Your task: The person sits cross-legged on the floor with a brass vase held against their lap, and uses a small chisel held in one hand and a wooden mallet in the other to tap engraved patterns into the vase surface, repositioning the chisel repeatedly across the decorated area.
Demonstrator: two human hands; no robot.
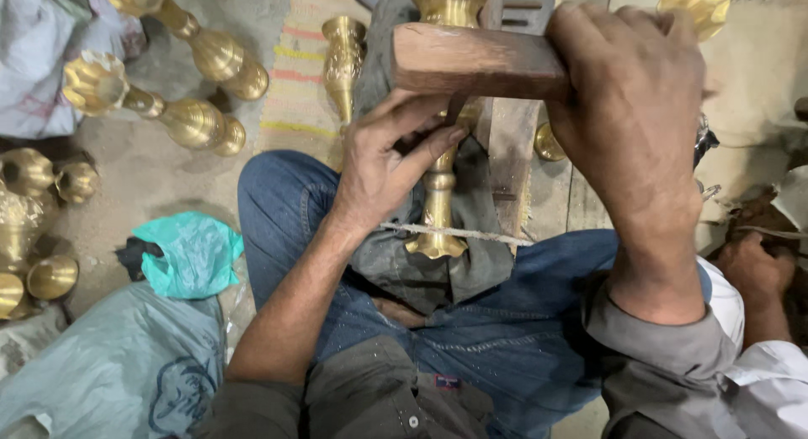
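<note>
Gripping wooden mallet point(475, 62) above left-held brass stem point(438, 205).

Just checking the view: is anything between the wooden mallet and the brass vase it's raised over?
Partly. The left hand grips the brass vase right under the wooden mallet held by the right hand; its fingers lie between.

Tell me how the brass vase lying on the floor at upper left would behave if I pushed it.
The brass vase lies on its side with a round, bulging body, so it would probably roll, likely curving toward its narrower stem. It looks like solid metal: stiff, and fairly heavy for its size. The polished surface may be slippery.
</note>
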